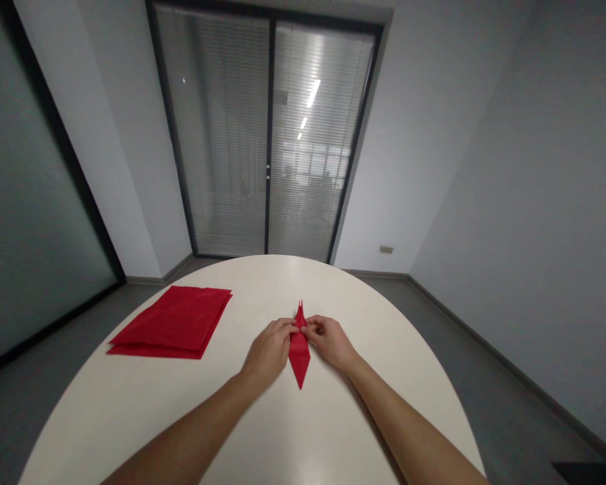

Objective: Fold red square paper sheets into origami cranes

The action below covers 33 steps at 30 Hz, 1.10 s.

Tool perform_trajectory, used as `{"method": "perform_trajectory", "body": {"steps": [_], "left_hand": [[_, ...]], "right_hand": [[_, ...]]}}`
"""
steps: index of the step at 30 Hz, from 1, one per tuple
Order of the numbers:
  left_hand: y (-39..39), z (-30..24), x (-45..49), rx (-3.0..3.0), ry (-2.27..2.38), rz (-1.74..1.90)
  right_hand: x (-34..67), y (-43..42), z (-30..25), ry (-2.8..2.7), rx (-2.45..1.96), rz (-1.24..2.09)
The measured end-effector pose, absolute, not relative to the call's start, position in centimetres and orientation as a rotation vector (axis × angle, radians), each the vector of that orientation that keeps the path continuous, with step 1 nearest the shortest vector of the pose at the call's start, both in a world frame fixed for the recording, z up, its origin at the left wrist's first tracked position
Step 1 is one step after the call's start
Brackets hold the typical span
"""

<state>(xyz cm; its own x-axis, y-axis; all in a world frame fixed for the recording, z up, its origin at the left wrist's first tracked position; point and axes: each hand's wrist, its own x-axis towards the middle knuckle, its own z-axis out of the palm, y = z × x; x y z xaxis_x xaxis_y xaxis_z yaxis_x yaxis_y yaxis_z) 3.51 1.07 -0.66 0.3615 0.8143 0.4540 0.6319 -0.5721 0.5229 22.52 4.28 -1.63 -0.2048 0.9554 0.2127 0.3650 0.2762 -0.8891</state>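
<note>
- Left hand (pixel 268 351) and right hand (pixel 329 342) both pinch the folded red paper (pixel 299 353) at its upper middle, fingertips nearly meeting.
- Paper lies flat on the white table (pixel 374 323), long and pointed at both ends.
- Red sheet stack (pixel 174 322) sits well apart, far left.

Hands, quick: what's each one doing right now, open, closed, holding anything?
Left hand: closed, pinching the left side of the folded red paper.
Right hand: closed, pinching the right side of the same paper.
</note>
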Motion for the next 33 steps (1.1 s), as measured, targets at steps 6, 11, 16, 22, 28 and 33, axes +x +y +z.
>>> {"method": "perform_trajectory", "body": {"steps": [6, 11, 16, 22, 28, 33], "left_hand": [[1.4, -1.4, 3.4, 2.460, 1.243, 0.879], [1.7, -1.8, 3.3, 2.488, 1.211, 0.809], [1.4, -1.0, 3.0, 2.465, 1.224, 0.808], [1.9, -0.7, 1.5, 2.439, 1.138, 0.806], [2.4, -1.1, 0.8, 2.435, 1.066, 0.799], [2.4, -0.9, 0.9, 2.489, 1.056, 0.800]], "right_hand": [[23.0, 4.2, -1.3, -1.938, -1.314, 0.627], [23.4, 3.9, -0.7, -2.023, -1.296, 0.336], [24.4, 3.0, 0.9, -2.334, -0.976, 0.387], [25.6, 2.9, 1.7, -2.399, -0.921, 0.509], [25.8, 3.0, 1.6, -2.405, -0.933, 0.536], [25.9, 3.1, 1.5, -2.429, -0.936, 0.527]]}}
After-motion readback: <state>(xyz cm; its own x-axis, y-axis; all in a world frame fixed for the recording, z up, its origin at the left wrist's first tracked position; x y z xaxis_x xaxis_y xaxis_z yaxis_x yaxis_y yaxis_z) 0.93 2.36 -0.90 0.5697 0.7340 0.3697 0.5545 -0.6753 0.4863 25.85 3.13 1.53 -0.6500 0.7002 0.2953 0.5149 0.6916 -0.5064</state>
